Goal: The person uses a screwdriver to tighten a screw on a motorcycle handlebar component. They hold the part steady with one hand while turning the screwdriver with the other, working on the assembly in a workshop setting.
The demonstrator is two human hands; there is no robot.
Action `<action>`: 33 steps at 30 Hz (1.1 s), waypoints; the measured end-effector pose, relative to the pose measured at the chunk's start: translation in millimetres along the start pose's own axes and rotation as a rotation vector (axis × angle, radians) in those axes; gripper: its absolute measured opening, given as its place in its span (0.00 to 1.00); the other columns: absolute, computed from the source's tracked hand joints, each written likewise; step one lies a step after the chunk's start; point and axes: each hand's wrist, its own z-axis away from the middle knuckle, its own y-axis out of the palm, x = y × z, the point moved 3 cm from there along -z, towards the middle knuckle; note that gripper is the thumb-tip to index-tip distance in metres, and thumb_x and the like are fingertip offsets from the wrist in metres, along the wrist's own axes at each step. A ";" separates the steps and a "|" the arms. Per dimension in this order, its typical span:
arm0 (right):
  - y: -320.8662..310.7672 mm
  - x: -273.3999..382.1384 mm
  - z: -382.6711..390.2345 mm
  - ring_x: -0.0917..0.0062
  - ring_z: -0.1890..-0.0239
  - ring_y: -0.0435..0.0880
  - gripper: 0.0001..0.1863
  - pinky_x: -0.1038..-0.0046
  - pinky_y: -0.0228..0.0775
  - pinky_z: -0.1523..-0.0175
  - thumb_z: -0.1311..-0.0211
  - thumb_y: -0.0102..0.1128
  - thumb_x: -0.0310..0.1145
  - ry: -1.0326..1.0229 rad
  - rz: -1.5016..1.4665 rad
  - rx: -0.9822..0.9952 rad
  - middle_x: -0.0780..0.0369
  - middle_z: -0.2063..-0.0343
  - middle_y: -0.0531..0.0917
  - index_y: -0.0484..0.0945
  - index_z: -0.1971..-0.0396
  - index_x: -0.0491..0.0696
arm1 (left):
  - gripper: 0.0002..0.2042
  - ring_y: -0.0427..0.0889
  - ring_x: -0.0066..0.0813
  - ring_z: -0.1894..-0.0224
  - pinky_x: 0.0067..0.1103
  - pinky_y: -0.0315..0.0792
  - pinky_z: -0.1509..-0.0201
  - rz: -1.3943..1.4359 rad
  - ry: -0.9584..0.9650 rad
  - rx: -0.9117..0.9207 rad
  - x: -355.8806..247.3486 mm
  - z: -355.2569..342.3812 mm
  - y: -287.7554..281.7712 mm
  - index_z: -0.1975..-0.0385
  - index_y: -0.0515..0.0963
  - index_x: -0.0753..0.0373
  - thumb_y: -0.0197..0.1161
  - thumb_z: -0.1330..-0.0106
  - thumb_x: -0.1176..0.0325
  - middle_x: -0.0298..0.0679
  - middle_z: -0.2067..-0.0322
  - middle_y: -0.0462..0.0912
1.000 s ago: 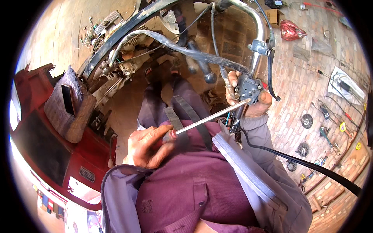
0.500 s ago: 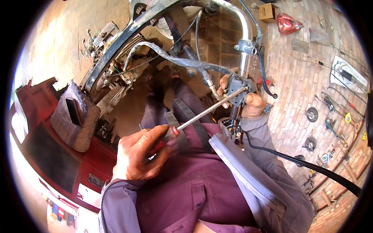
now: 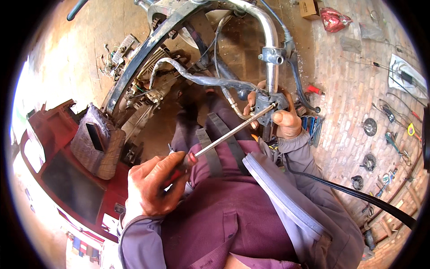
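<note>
My left hand (image 3: pixel 154 186) grips the red handle of a screwdriver (image 3: pixel 234 132), whose long shank runs up to a screw on a dark metal housing (image 3: pixel 271 112). My right hand (image 3: pixel 286 121) is wrapped around that housing at the lower end of a chrome handlebar (image 3: pixel 272 74), thumb on the near side, fingers partly hidden behind it. A hose with a metal fitting (image 3: pixel 236 107) joins the housing, and a thick dark-sheathed cable (image 3: pixel 210 81) arches just above. A black lever (image 3: pixel 305 94) hangs to the right of the handlebar.
A motorcycle frame (image 3: pixel 134 67) with parts spans the top. At left, a red body panel (image 3: pixel 67 188) carries a cushion with a phone (image 3: pixel 95 136). On the brick floor at right lie tools (image 3: pixel 392 148), round parts (image 3: pixel 369 127), a red bag (image 3: pixel 333 20) and a cardboard box (image 3: pixel 309 9).
The housing and handlebar have shifted left in view. My left hand has moved lower and leftward with the screwdriver, whose tip stays at the housing.
</note>
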 end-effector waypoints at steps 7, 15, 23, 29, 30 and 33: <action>1.8 -1.2 -0.3 0.54 0.58 0.84 0.41 0.67 0.82 0.66 0.54 0.69 0.35 -0.007 0.016 0.009 0.47 0.57 0.77 0.61 0.39 0.40 | 0.22 0.79 0.37 0.79 0.26 0.72 0.73 -0.095 -0.006 -0.017 -14.1 -6.6 -14.2 0.57 0.81 0.67 0.68 0.58 0.79 0.44 0.78 0.77; -1.1 -2.5 1.2 0.52 0.58 0.83 0.42 0.65 0.81 0.64 0.52 0.70 0.35 0.010 0.047 0.017 0.46 0.56 0.76 0.60 0.37 0.41 | 0.22 0.84 0.32 0.71 0.21 0.75 0.65 0.335 -0.090 0.052 -25.5 -28.9 -46.2 0.55 0.79 0.75 0.60 0.52 0.73 0.49 0.70 0.84; -6.9 -11.2 3.4 0.56 0.58 0.84 0.40 0.65 0.81 0.65 0.52 0.71 0.34 -0.035 0.032 -0.011 0.48 0.55 0.78 0.61 0.40 0.39 | 0.22 0.80 0.21 0.71 0.16 0.71 0.69 0.696 -0.682 0.075 -29.7 -28.1 -48.3 0.55 0.78 0.78 0.61 0.51 0.72 0.44 0.67 0.85; -0.3 1.4 -2.4 0.58 0.59 0.85 0.39 0.65 0.81 0.66 0.55 0.72 0.34 0.024 0.115 0.047 0.50 0.57 0.78 0.63 0.42 0.38 | 0.19 0.79 0.25 0.77 0.17 0.71 0.74 0.158 -0.261 0.242 -34.2 -44.8 -60.1 0.57 0.80 0.72 0.63 0.53 0.78 0.46 0.69 0.84; 0.8 2.0 -2.3 0.58 0.59 0.85 0.39 0.65 0.81 0.66 0.55 0.72 0.34 0.021 0.112 0.044 0.50 0.57 0.78 0.63 0.42 0.38 | 0.19 0.79 0.29 0.78 0.18 0.71 0.75 0.029 -0.072 0.217 -38.7 -47.0 -58.1 0.57 0.81 0.69 0.64 0.54 0.80 0.47 0.69 0.83; 3.4 2.5 -1.7 0.58 0.61 0.85 0.39 0.65 0.81 0.65 0.56 0.72 0.35 0.045 0.090 -0.015 0.51 0.59 0.79 0.64 0.43 0.38 | 0.17 0.78 0.29 0.80 0.19 0.68 0.79 -0.256 0.268 0.075 -48.0 -45.7 -53.0 0.60 0.83 0.65 0.68 0.54 0.80 0.44 0.68 0.84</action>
